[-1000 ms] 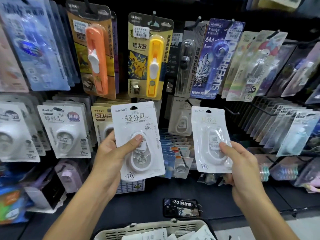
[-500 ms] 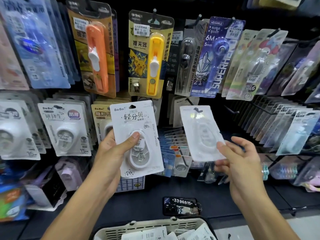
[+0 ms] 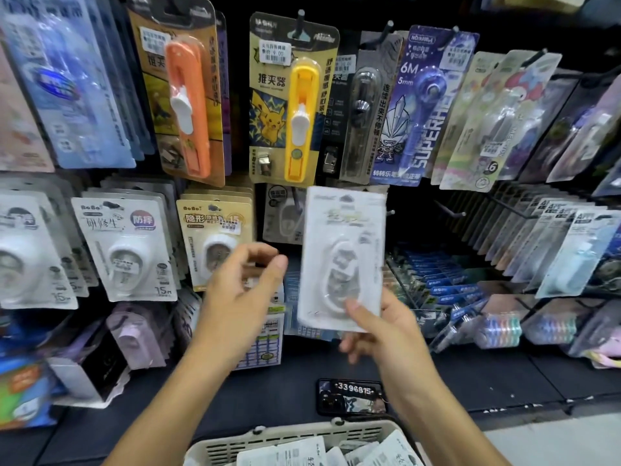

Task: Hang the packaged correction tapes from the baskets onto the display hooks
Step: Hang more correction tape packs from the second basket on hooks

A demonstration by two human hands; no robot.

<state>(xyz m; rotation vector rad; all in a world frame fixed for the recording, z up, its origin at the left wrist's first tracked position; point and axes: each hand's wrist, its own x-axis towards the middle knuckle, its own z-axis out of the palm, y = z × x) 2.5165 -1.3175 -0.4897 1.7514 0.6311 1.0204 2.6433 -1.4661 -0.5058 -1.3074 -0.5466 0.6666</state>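
Below the yellow clip-pusher card (image 3: 291, 105), right hand (image 3: 379, 326) pinches the white correction tape pack (image 3: 342, 257) upright by its bottom edge, left hand (image 3: 240, 290) beside it holding nothing, fingers loosely curled, more packs in the basket (image 3: 292, 438) near the bottom edge.

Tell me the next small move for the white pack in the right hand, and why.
Probably raise the white pack and steer its top hole toward the bare hook just right of its upper edge. The right hand pinches only its bottom edge, the pack isn't on any hook yet, and the left hand holds nothing.
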